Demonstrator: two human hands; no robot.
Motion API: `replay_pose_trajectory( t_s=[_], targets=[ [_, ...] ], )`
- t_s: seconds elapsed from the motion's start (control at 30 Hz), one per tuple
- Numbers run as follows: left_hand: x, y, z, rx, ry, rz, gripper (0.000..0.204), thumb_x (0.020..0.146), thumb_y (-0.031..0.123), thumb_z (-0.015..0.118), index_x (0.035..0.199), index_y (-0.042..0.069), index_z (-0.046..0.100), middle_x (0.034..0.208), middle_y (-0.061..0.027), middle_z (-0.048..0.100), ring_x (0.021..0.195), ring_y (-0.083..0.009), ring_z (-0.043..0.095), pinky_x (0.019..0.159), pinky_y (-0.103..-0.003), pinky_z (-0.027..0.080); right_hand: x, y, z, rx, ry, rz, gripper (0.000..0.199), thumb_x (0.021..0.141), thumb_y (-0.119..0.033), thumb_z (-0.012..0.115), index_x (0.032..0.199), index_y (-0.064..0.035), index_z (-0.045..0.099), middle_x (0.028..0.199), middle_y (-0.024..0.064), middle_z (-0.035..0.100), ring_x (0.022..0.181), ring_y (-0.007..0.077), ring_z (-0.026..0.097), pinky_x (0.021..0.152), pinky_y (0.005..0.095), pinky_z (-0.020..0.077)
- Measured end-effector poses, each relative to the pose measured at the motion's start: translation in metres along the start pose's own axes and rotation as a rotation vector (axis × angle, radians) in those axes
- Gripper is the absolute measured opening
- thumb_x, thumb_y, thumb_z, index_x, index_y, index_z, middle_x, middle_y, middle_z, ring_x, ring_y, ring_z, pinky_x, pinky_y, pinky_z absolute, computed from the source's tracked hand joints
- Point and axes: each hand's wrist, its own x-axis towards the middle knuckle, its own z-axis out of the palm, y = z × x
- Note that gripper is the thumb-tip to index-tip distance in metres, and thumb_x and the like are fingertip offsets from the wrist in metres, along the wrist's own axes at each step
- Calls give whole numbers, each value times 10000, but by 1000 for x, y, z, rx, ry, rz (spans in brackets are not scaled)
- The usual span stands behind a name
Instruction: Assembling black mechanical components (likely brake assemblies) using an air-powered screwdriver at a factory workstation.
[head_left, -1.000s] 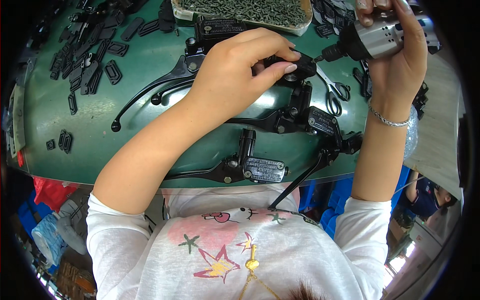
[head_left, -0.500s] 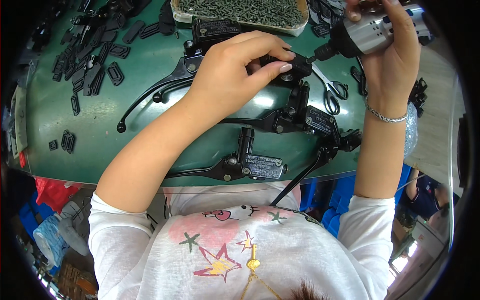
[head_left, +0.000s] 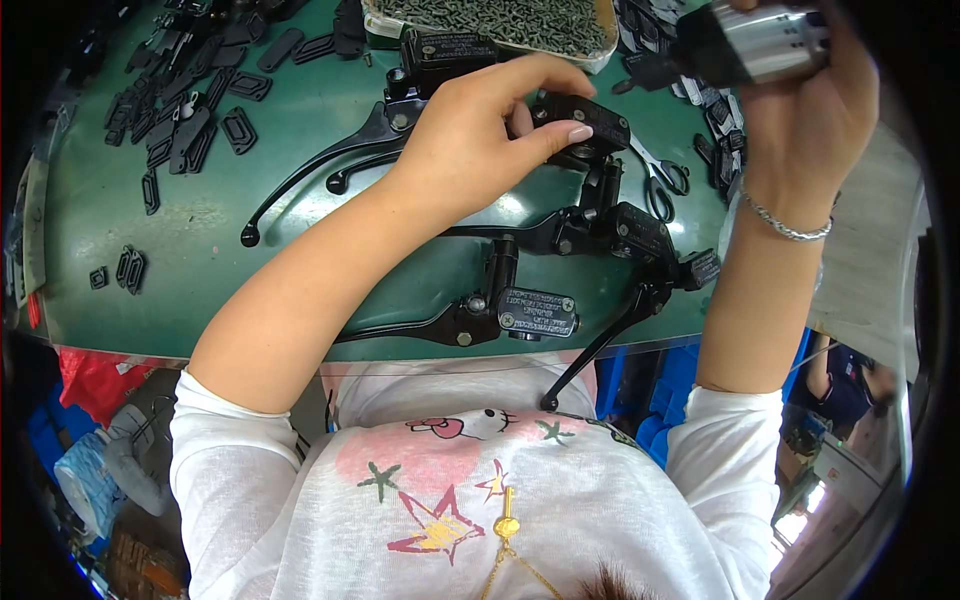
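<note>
I see a pale rectangular tray (head_left: 600,40) of small dark screws at the far edge of the green bench (head_left: 200,220), its top cut off by the frame. A silvery label plate sits on the nearest brake lever assembly (head_left: 480,315). My left hand (head_left: 480,140) pinches a black reservoir block (head_left: 585,120) between thumb and fingers, mid-bench, above another lever assembly; it is boxy, matte black. My right hand (head_left: 810,110) is wrapped around a grey power screwdriver (head_left: 750,45), partly out of frame. Loose black gaskets (head_left: 190,130) lie far left.
</note>
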Motion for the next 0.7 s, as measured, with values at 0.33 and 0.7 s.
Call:
replay_pose_trajectory(
  t_s=[0.33, 0.7],
  targets=[
    [0, 0, 1, -35, 16, 51, 448, 836, 56, 768, 1203, 56, 509, 1155, -90, 681, 602, -48, 548, 610, -216, 486, -20, 7, 15, 72, 49, 199, 294, 960, -195, 613, 1186, -62, 479, 868, 45, 578, 775, 178, 629, 577, 212, 553],
    [-2, -2, -1, -19, 13, 54, 405, 840, 74, 770, 1166, 56, 530, 1149, -73, 682, 602, -51, 552, 601, -213, 457, -30, -6, 45, -185, 200, 168, 272, 959, -165, 618, 1164, -15, 521, 876, 61, 628, 790, 155, 648, 607, 214, 521]
  ],
)
